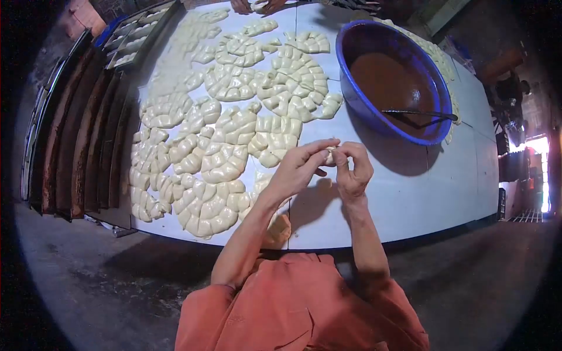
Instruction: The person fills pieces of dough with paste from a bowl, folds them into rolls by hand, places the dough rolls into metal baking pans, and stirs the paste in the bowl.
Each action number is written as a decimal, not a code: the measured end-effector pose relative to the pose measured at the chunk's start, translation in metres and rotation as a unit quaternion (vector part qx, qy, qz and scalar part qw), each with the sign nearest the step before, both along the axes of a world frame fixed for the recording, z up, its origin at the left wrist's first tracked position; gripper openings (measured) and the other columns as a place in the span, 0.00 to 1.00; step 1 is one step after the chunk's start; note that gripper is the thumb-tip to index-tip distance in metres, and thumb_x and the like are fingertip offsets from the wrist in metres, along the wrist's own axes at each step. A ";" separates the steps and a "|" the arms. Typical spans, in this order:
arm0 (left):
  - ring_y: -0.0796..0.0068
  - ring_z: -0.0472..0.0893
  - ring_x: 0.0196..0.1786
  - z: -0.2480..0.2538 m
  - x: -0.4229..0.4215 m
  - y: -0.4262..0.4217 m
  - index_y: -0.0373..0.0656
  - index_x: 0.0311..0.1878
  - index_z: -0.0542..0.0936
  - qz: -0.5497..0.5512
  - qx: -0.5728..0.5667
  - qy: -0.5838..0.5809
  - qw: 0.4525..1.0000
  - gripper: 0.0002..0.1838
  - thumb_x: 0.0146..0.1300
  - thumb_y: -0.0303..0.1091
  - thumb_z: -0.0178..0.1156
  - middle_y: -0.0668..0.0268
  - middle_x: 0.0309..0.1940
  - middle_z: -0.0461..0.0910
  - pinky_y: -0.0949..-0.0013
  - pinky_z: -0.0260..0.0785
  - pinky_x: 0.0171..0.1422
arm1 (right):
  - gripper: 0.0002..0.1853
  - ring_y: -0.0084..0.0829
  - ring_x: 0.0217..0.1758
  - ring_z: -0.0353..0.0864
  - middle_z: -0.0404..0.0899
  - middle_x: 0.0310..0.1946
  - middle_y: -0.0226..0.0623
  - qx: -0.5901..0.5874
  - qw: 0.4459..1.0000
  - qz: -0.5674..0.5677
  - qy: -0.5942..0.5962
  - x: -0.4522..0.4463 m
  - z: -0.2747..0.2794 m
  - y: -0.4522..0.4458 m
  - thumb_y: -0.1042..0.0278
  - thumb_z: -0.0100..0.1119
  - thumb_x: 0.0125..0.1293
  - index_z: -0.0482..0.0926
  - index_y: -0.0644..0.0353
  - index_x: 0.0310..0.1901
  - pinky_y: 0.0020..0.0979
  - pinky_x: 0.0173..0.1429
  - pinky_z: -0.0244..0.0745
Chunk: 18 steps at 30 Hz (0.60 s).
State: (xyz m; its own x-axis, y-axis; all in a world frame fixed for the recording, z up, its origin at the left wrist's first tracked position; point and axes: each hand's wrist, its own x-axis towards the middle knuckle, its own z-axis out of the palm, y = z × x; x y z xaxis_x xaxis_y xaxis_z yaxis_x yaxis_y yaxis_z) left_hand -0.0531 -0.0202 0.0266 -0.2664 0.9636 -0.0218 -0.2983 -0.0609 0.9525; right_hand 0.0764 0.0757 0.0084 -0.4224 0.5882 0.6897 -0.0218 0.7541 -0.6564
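Observation:
Both my hands meet over the white table, just below the blue basin. My left hand (301,167) and my right hand (353,169) pinch a small piece of pale dough (330,156) between their fingertips. Many shiny, rounded dough pieces (208,205) lie pressed together in clusters to the left of my hands. The blue basin (366,114) holds brown filling (383,79), and a dark long-handled tool (421,113) rests across its right side. Beside my left forearm, an orange-brown lump (277,230) lies at the table's near edge.
The white table (410,202) extends to the right. More dough lies behind the basin. Dark trays (82,134) stand upright on the left, with a divided tray of dough (137,38) behind them. Another person's hands (257,6) are at the far edge.

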 end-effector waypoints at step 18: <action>0.75 0.84 0.45 -0.018 -0.008 -0.017 0.44 0.73 0.68 0.071 -0.157 0.111 0.979 0.29 0.75 0.47 0.55 0.60 0.55 0.82 0.74 0.74 0.43 | 0.12 0.39 0.47 0.85 0.84 0.46 0.45 -0.374 0.906 0.002 -0.200 0.045 -0.018 -0.007 0.73 0.64 0.66 0.84 0.63 0.50 0.32 0.53 0.79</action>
State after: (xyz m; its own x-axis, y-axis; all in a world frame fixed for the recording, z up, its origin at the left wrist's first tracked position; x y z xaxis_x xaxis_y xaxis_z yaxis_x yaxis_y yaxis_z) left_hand -0.0613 -0.0367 0.0086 -0.4287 0.8720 -0.2365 -0.0905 0.2190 0.9715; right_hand 0.1210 0.0690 -0.0092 -0.5540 0.8252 -0.1101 0.3280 0.0949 -0.9399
